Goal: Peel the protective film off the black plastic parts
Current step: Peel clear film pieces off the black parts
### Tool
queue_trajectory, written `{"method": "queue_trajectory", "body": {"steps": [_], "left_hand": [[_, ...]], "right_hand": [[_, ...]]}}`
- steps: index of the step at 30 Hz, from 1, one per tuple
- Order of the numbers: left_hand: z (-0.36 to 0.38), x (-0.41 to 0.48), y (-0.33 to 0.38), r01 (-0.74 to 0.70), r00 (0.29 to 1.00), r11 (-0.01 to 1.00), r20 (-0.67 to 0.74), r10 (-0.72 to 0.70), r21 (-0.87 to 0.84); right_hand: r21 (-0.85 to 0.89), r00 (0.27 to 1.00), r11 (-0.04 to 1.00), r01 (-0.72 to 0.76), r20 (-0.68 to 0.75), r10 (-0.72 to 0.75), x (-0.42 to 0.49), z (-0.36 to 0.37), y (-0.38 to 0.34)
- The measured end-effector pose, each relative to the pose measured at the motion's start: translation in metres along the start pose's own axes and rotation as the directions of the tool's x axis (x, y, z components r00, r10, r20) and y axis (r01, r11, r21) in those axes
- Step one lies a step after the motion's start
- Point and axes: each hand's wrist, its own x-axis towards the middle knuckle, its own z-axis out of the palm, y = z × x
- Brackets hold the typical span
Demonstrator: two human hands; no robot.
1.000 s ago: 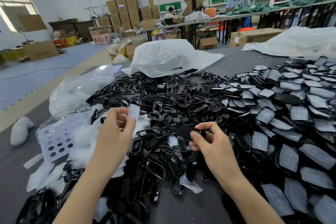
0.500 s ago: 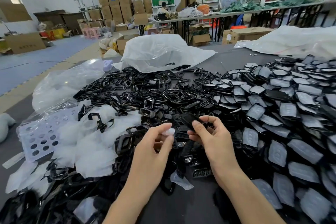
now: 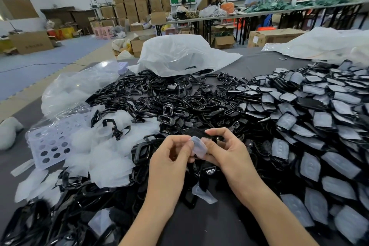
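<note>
two hands meet low in the middle of the frame, over a tabletop [image 3: 199, 227] heaped with parts. the right hand [image 3: 227, 152] has its fingers curled round a small black part [image 3: 194, 133], most of which is hidden behind the fingers. the left hand [image 3: 169, 158] pinches a clear piece of film [image 3: 198, 147] between thumb and forefinger. the film stands up between the two hands, and i cannot tell whether it is fully free of the part or hangs on at one edge.

to do this well, i would judge: hold the part by its edges, not by its glossy face, so no prints are left. pull the film back low and flat along the face in one steady draw, not straight up, so it does not tear and leave a scrap. if an edge clings, shift the pinch closer to it. the freed film belongs with the white heap of film [image 3: 103, 158] at the left of the frame. the bare part belongs with the pile of peeled black parts [image 3: 169, 104] above the hands, well apart from the film-covered parts [image 3: 311, 126] at the right.
</note>
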Motion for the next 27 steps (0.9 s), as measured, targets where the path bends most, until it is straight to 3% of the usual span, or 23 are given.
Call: {"method": "queue_trajectory", "body": {"steps": [12, 20, 27], "left_hand": [[-0.001, 0.006, -0.005, 0.075, 0.991, 0.970, -0.094, -0.099, -0.231], [-0.003, 0.009, -0.010, 0.245, 0.968, 0.904, 0.135, -0.210, -0.350], [-0.004, 0.009, -0.012, 0.278, 0.955, 0.909, 0.189, -0.227, -0.312]], "right_hand": [[0.092, 0.992, 0.996, -0.021, 0.123, 0.010, -0.004, 0.008, -0.004], [0.020, 0.998, 1.000, 0.025, 0.064, -0.026, -0.004, 0.006, -0.003], [-0.064, 0.996, 0.997, 0.046, 0.074, -0.041, -0.004, 0.005, -0.005]]}}
